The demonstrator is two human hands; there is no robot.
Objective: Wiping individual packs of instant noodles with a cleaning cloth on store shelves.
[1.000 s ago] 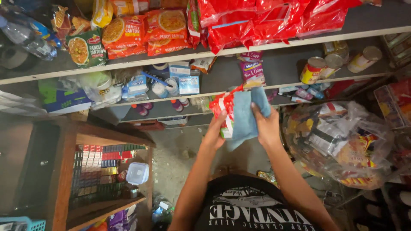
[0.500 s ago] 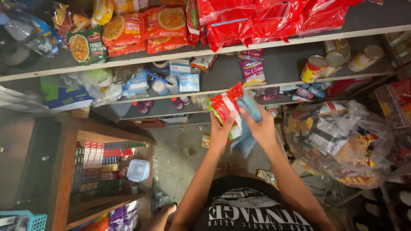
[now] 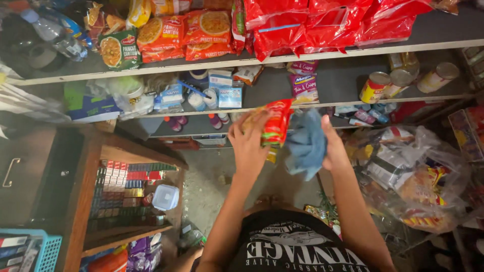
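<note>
A wooden display case (image 3: 91, 201) of small coloured packs stands low at the left. The left hand (image 3: 249, 146) grips a red-and-yellow snack packet (image 3: 275, 126), held up in front of the middle shelf (image 3: 322, 98). Just beside it, touching the packet, the right hand (image 3: 333, 148) clutches a blue cloth (image 3: 306, 145). Tin cans (image 3: 398, 83) sit on that shelf further right

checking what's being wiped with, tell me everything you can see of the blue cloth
The blue cloth is a soft, dusty-blue rag, looks like woven fabric, crumpled and hanging in loose folds. The right hand grips it from its right side, thumb over the top. Its left edge meets the red snack packet held in the left hand, in front of the shelves.
</note>
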